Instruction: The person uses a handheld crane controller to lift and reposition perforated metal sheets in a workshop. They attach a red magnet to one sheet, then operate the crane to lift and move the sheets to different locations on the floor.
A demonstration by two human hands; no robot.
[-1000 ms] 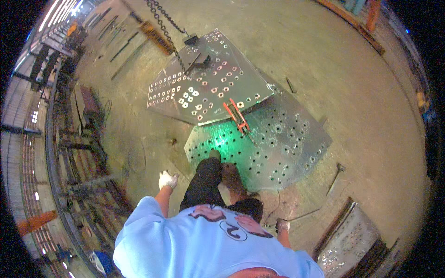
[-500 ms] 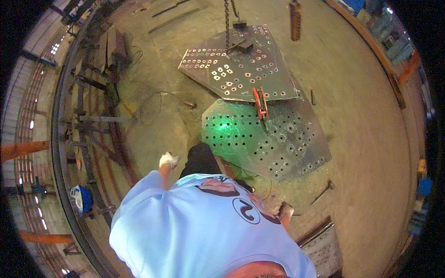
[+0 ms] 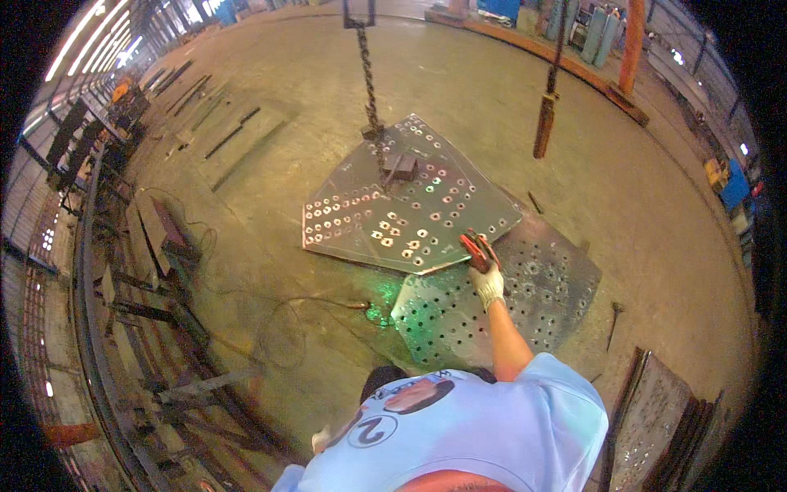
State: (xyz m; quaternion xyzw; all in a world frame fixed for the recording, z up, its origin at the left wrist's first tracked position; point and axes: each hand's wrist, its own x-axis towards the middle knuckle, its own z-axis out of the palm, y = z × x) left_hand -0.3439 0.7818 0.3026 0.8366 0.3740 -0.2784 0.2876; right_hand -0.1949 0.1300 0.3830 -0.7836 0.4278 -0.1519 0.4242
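Observation:
My right hand (image 3: 489, 287), in a pale glove, reaches forward with its fingers closed around a red-orange plate clamp (image 3: 476, 248). The clamp sits at the near edge of a grey steel plate (image 3: 344, 234) with many holes. A second drilled plate (image 3: 533, 271) lies nearer to me, partly under the first one's near edge. Green light falls on its left part. A heavy chain (image 3: 368, 82) comes down to the first plate, where a dark block (image 3: 400, 167) rests. My left hand (image 3: 320, 439) shows only as a gloved sliver beside my shirt; its fingers are hidden.
A hammer (image 3: 614, 325) lies on the floor to the right. More drilled plates (image 3: 652, 418) are stacked at lower right. A cable with a torch-like end (image 3: 357, 306) trails across the left floor, beside steel racks (image 3: 123, 303). A rusty hanging bar (image 3: 543, 127) is at far right.
My right hand has moved forward from my side and taken hold of the plate clamp. The left hand has dropped back beside my body. The view has tilted up and shifted.

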